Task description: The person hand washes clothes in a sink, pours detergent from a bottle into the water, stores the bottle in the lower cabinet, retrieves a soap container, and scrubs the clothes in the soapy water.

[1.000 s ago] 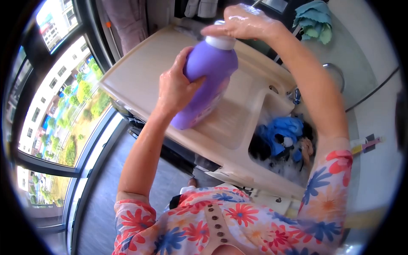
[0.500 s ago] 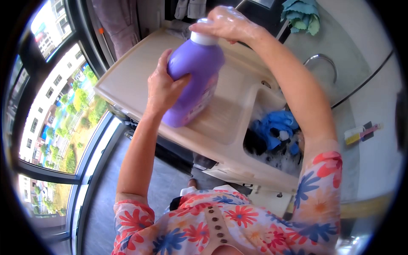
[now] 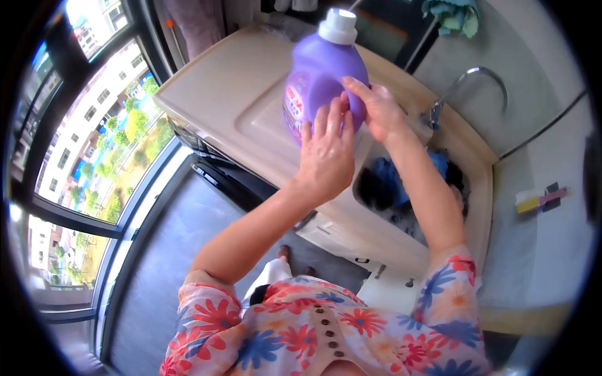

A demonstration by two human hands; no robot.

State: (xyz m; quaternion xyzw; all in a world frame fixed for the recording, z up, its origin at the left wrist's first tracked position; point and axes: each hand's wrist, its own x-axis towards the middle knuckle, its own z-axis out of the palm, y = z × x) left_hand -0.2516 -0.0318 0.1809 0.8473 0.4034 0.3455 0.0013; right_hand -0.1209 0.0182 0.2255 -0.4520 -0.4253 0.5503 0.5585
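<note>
A purple laundry detergent bottle (image 3: 323, 66) with a white cap (image 3: 338, 26) is in front of me, its label turned to the left. It overlaps the pale countertop and the sink's corner in this view. My right hand (image 3: 381, 113) grips the bottle's right side, thumb across the front near the handle. Against the lower front of the bottle lies my left hand (image 3: 329, 153), its fingers stretched out and partly covering the label. Both hands look wet. The cap is on the bottle, and neither hand touches it.
Blue and dark clothes (image 3: 392, 178) lie in sudsy water in the sink (image 3: 486, 182) on the right. A curved metal faucet (image 3: 470, 72) rises behind it. The ribbed pale countertop (image 3: 213, 78) extends left toward tall windows. A yellow-and-pink brush (image 3: 539, 199) hangs on the right wall.
My right hand has left the cap and now grips the bottle's right side. My left hand has moved from its left side to its lower front. The bottle has turned and shifted right.
</note>
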